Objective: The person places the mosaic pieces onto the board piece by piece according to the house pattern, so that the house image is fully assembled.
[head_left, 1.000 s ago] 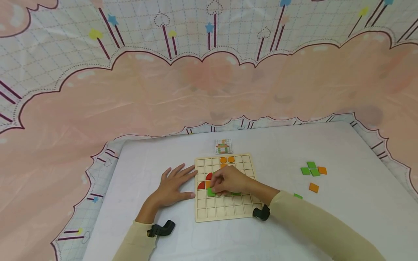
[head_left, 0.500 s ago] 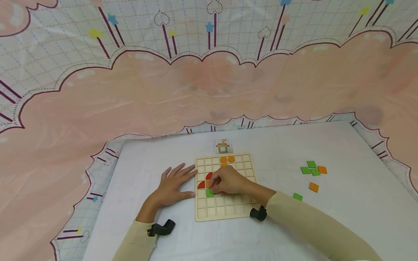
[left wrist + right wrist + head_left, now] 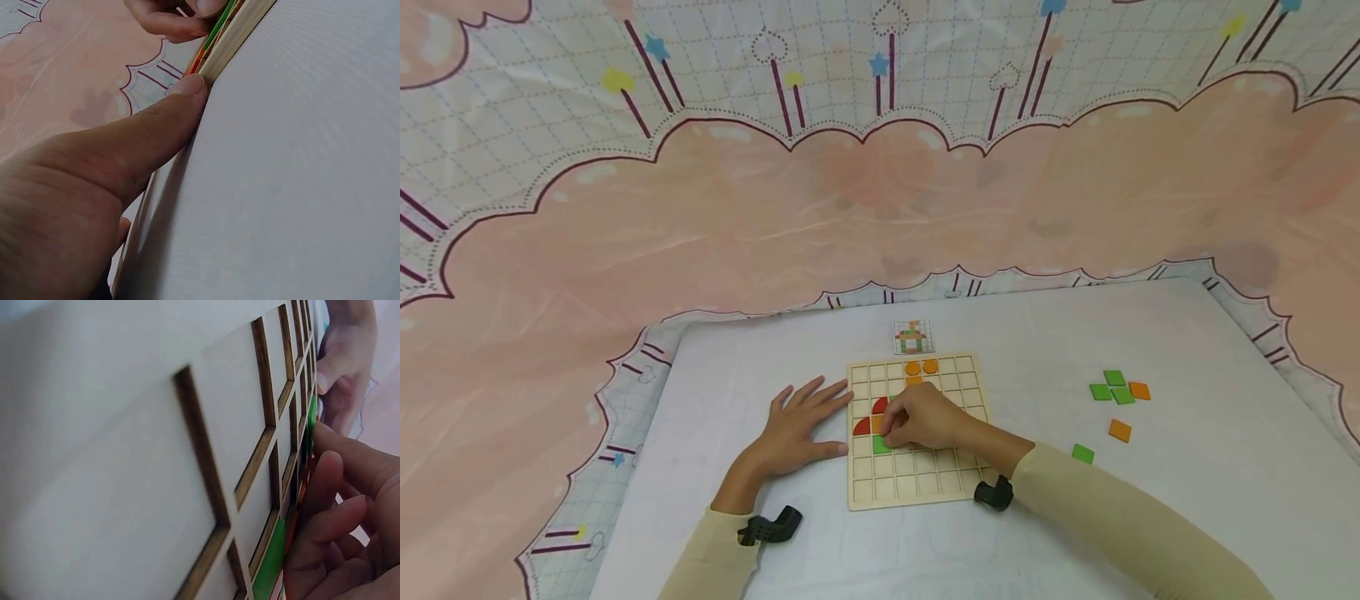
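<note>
A wooden grid board (image 3: 895, 492) lies on the white table. My right hand (image 3: 928, 417) is over its middle, with thumb and fingers pinching a green square tile (image 3: 882, 445) at a cell left of centre. In the right wrist view a fingertip meets that green tile (image 3: 312, 419). My left hand (image 3: 797, 429) lies flat with spread fingers beside the board; its thumb (image 3: 187, 87) touches the board's edge. Red quarter-circle tiles (image 3: 862, 427) and an orange tile (image 3: 877, 424) sit in cells nearby. The right hand hides other tiles in the middle.
Behind the board lies a small pattern card (image 3: 913, 337). Orange round tiles (image 3: 912, 368) occupy the board's far row. To the right are several loose green tiles (image 3: 1101, 392), orange tiles (image 3: 1120, 430) and a single green tile (image 3: 1083, 453). A patterned cloth hangs behind.
The right hand has shifted slightly left, and the green tile under its fingers has moved left and now lines up with its cell. The left hand stays in place.
</note>
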Demonstrator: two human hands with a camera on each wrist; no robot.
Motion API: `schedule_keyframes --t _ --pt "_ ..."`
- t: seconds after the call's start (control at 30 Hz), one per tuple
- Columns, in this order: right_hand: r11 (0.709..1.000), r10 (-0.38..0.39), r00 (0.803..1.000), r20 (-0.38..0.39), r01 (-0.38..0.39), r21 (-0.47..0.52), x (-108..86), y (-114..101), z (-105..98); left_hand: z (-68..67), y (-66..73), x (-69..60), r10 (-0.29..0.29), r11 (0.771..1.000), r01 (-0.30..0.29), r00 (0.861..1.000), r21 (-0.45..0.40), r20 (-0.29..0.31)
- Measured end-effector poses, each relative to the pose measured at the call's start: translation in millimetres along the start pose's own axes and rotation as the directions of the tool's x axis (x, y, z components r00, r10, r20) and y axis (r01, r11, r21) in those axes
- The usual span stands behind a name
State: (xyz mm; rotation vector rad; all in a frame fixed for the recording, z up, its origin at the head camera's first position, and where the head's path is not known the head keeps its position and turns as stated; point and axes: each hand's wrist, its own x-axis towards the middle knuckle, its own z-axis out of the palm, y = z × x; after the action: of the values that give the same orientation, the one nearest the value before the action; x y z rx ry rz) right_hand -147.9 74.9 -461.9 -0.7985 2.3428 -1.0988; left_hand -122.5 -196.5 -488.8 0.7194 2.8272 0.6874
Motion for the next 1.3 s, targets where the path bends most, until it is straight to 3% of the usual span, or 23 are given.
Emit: schedule_keyframes --t 0.2,0.4,0.7,0.9,1.1,1.3 --pt "0.999 0.031 0.999 -0.016 -0.032 -0.03 -7.5 3.6 -6.7 2.1 -1.8 0.9 -0.003 1.0 0.003 1.0 0.013 -0.005" --pt "0.997 0.062 0.998 -0.013 -0.063 -0.037 -20.1 13.5 -28.6 1.2 0.7 1.3 -0.012 1.0 0.012 1.0 0.018 -0.006" --pt "0.983 0.131 0.991 -0.024 -0.133 -0.127 -50.1 37.1 -83.9 3.2 -1.8 0.7 -0.008 1.0 0.008 1.0 0.029 -0.007" --pt "0.968 0.119 0.99 -0.073 -0.132 -0.212 -80.2 61.3 -128.6 3.7 -2.4 0.9 -0.009 0.999 0.009 1.0 0.037 -0.005" --pt "0.941 0.213 0.972 -0.101 -0.232 -0.245 -107.9 83.4 -167.1 3.9 -1.8 1.0 -0.002 0.999 0.002 1.0 0.035 -0.014" --pt "0.918 0.288 0.954 -0.079 -0.299 -0.26 -132.3 99.8 -191.9 3.4 -2.1 1.0 -0.001 0.999 0.001 1.0 0.04 -0.012"
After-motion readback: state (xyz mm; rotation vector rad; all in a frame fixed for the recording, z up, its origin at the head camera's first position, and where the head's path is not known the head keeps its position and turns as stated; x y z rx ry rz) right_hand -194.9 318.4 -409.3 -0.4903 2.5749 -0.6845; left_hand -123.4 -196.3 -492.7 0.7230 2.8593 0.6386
